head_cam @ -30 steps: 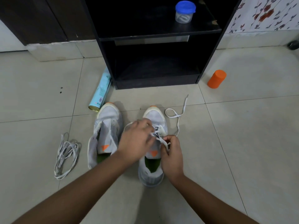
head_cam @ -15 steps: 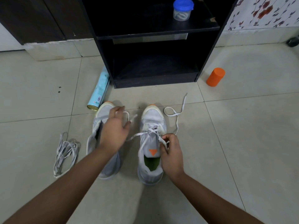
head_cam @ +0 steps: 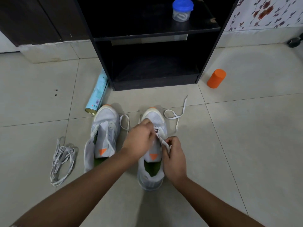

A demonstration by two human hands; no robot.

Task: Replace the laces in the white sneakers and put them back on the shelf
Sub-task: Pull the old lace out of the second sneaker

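Left sneaker [head_cam: 103, 141], unlaced, and right sneaker [head_cam: 151, 161]: on floor [head_cam: 246, 145] before shelf [head_cam: 155, 32]. Lace [head_cam: 176, 118]: part-threaded in right sneaker, pinched over tongue by left hand [head_cam: 139, 140] and right hand [head_cam: 174, 158]. Loose laces [head_cam: 63, 158]: bundled, far left.

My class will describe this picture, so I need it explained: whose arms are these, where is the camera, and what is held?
No machine here: a person wears one camera on the head, looking down at their hands. The left hand and right hand pinch a white lace at the eyelets of one white sneaker on the tiled floor. The other sneaker stands beside it, unlaced. A bundle of laces, a blue can and an orange cylinder are nearby; a black shelf holds a blue-lidded jar.
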